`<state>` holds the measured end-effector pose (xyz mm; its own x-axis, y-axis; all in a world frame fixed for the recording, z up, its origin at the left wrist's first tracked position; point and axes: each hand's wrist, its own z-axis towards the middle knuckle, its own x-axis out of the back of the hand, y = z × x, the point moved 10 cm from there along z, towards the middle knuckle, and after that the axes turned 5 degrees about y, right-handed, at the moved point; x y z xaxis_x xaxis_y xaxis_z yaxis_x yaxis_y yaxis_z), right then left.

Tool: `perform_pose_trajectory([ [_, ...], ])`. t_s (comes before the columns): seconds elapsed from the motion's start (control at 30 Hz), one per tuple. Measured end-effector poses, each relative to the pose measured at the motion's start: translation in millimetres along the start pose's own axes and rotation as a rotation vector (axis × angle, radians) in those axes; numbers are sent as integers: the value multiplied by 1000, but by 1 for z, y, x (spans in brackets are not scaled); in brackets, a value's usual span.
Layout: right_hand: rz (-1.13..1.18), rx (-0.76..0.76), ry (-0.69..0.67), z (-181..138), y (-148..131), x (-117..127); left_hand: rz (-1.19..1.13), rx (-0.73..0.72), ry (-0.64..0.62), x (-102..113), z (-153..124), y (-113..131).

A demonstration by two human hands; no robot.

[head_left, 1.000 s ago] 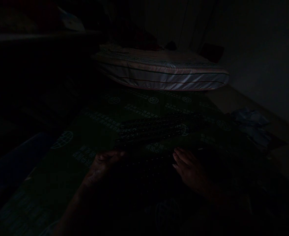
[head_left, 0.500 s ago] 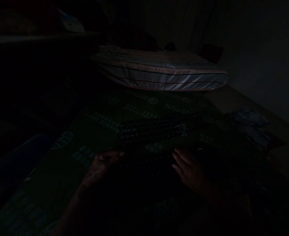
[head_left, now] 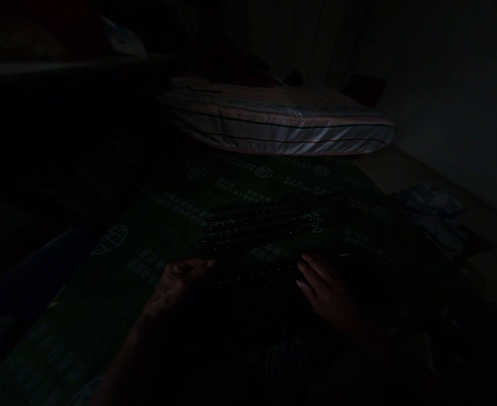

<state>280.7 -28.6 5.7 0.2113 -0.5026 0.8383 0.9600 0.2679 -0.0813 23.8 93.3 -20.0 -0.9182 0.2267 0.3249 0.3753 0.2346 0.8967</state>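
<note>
The scene is very dark. In front of me lies a black piece with rows of small pale dots [head_left: 260, 299], perhaps holes; its exact kind cannot be made out. My left hand [head_left: 181, 279] is closed at its upper left corner, thumb and fingers pinched together on the edge. On its right part rests my right hand [head_left: 324, 290], fingers stretched out and slightly apart. Just beyond are several long black strips with similar dots [head_left: 265, 223], lying side by side. Shadow hides the near edge of the black piece.
Everything lies on a green board printed with white lettering and globe marks [head_left: 117, 270]. A striped mattress [head_left: 282, 135] sits at its far end. Crumpled pale material [head_left: 432, 200] is on the floor at right. A shelf edge [head_left: 62, 66] runs along the upper left.
My left hand's fingertips have shifted very slightly to the right along the edge. The right hand, the black piece and the strips stay nearly where they were.
</note>
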Motion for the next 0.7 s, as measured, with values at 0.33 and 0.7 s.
perform_pose_trajectory([
  [0.33,45,-17,5,-2,4,-4,-44,-79,-3,3,1,-2],
  [0.7,125,-42,16,-3,10,-12,-12,-359,190,33,-46,89],
])
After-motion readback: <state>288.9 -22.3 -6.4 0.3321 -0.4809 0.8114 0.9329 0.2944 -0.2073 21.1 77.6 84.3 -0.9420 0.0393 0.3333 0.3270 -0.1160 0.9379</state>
